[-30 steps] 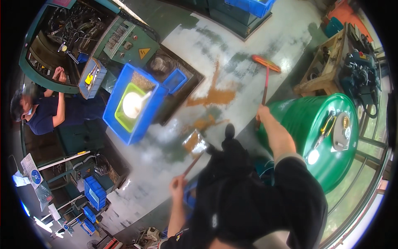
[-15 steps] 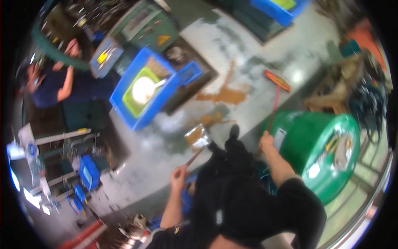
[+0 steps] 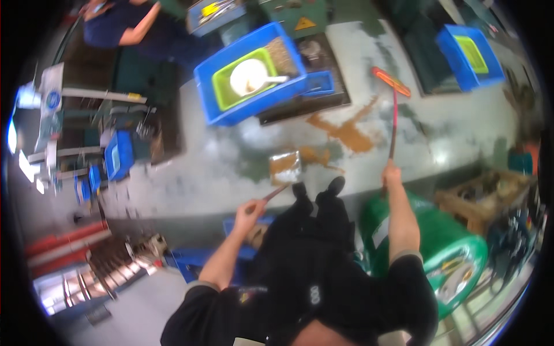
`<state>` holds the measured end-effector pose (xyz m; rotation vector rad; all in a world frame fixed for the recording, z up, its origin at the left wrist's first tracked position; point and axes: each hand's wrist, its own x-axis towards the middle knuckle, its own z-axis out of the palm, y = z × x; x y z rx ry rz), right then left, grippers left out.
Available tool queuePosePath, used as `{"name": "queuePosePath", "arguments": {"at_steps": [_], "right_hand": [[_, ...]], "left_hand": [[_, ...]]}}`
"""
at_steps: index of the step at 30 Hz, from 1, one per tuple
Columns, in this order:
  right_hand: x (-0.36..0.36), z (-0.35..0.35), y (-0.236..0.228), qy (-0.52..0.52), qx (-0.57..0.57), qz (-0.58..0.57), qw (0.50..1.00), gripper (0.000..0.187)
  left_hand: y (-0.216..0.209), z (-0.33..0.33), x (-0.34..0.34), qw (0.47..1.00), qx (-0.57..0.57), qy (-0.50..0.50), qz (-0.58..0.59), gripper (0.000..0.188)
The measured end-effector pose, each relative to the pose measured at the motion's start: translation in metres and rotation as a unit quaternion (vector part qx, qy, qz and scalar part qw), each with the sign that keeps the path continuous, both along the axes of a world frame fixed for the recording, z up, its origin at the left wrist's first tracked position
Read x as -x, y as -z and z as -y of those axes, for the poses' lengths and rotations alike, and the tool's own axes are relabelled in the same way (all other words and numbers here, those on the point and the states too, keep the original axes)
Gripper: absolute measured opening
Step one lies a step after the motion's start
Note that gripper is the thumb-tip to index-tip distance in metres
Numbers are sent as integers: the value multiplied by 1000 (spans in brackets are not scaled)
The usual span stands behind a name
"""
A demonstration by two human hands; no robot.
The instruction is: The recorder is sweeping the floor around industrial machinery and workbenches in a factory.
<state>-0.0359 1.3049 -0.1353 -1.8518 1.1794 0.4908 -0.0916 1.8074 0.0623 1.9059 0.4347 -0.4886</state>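
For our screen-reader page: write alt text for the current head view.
Seen from above, a person's right hand grips a broom-like tool with an orange head, and the left hand a shiny dustpan holding brown material. More brown material lies on the pale floor ahead. A blue bin stands ahead-left, a green drum right.

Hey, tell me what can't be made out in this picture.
All in the head view:
- Grip of the dustpan handle: hidden by the left hand.
- Grip of the broom handle: hidden by the right hand.
- Upper head of the co-worker: cut off by the top edge.
- Tools on the green drum: blurred.
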Motion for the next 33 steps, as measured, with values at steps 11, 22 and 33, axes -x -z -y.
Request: {"name": "queuePosePath", "arguments": {"at_steps": [11,22,33], "right_hand": [[88,-69,-48,-146,-49,-167,974,57],[192,-51,-85,25,-23,-40,999,58],[108,-73,-31,-10,-64,-175,982,40]], "left_hand": [[-17,-26,29,998,0,-60,-8,20],[38,-58,27,996,34,-85,8,23],[9,-73,1,992,28,-105,61,22]]}}
